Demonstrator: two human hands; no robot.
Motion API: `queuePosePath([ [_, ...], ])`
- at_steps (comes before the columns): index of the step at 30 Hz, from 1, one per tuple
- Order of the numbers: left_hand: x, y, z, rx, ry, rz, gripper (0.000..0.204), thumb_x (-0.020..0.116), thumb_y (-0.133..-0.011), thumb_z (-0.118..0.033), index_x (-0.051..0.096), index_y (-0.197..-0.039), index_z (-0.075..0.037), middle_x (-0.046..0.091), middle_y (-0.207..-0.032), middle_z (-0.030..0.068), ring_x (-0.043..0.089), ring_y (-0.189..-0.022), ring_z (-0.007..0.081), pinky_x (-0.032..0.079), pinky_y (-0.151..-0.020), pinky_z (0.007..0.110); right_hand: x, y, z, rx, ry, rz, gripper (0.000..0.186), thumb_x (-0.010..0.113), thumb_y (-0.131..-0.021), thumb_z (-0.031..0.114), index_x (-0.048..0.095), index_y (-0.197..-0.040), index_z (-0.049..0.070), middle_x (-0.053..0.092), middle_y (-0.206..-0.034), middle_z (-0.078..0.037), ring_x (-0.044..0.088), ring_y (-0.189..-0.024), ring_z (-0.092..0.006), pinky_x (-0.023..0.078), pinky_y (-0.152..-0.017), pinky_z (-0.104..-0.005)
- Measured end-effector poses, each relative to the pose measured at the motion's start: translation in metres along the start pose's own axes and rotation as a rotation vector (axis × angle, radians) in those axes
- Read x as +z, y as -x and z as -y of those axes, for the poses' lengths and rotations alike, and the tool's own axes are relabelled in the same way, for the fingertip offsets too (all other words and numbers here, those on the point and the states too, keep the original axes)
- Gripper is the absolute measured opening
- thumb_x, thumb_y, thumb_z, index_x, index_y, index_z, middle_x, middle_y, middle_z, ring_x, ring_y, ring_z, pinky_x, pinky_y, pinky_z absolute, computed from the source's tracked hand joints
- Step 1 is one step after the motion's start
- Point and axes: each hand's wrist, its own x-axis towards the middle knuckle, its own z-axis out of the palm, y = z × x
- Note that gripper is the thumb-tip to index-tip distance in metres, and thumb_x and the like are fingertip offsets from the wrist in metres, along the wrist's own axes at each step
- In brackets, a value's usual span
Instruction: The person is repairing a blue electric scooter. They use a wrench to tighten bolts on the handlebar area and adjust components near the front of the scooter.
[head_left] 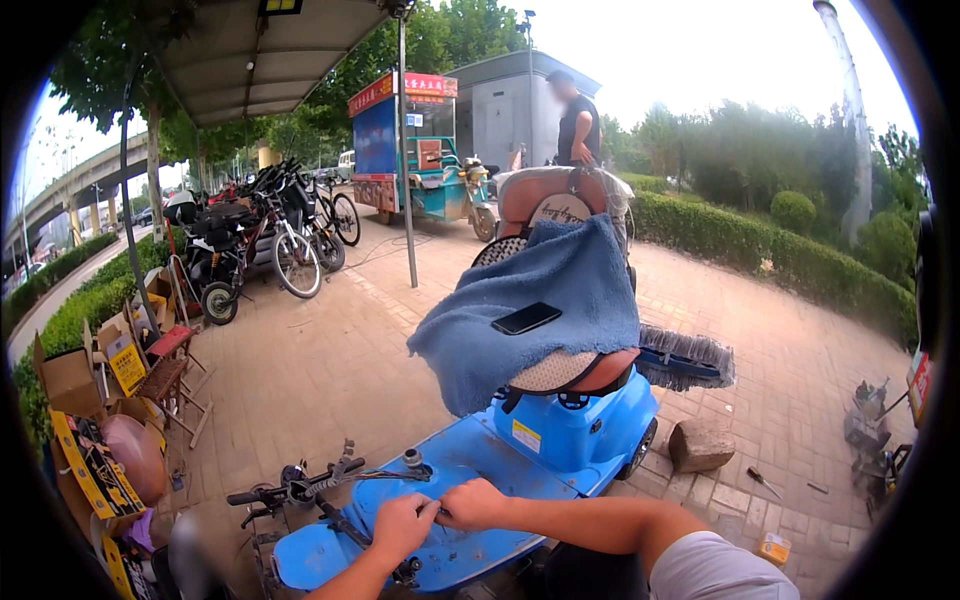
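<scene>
My left hand (401, 526) and my right hand (474, 504) meet over the front of a blue mobility scooter (455, 455). Both have their fingers pinched together; whatever lies between them is hidden or too small to name. Just beyond and left of them, the scooter's black handlebar (300, 490) lies low with grips, levers and loose cables (370, 474). A steering-column stub (413, 458) stands up from the blue front panel. On the scooter's seat a blue fleecy cloth (560, 270) is draped, with a black phone (527, 318) lying on it.
A grey mop head (690, 357) juts out right of the seat. On the brick paving are a stone block (700, 446), a screwdriver (764, 483) and a small yellow box (774, 548). Cardboard boxes (95, 460) and a folding stool (175, 378) stand left. A person (577, 120) stands behind the scooter.
</scene>
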Motion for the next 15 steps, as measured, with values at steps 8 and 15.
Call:
queuePosePath([
  [8,0.01,0.001,0.013,0.159,-0.067,-0.039,0.019,0.065,-0.08,-0.02,0.066,-0.077,-0.001,0.064,-0.077,0.0145,0.061,-0.073,0.0323,0.047,-0.064,0.04,0.013,0.001,0.001,0.061,-0.11,0.1,0.038,0.05,-0.088,0.035,0.062,-0.07,0.004,0.063,-0.068,-0.019,0.06,-0.063,-0.0395,0.048,-0.057,-0.05],
  [15,0.006,0.004,0.006,0.139,-0.07,-0.035,0.018,0.062,-0.082,-0.02,0.063,-0.077,-0.002,0.061,-0.075,0.0159,0.058,-0.073,0.0353,0.045,-0.063,0.044,0.028,0.001,0.002,0.085,-0.195,0.063,0.043,0.047,-0.09,0.035,0.06,-0.065,0.002,0.061,-0.066,-0.022,0.058,-0.061,-0.0422,0.047,-0.057,-0.0521],
])
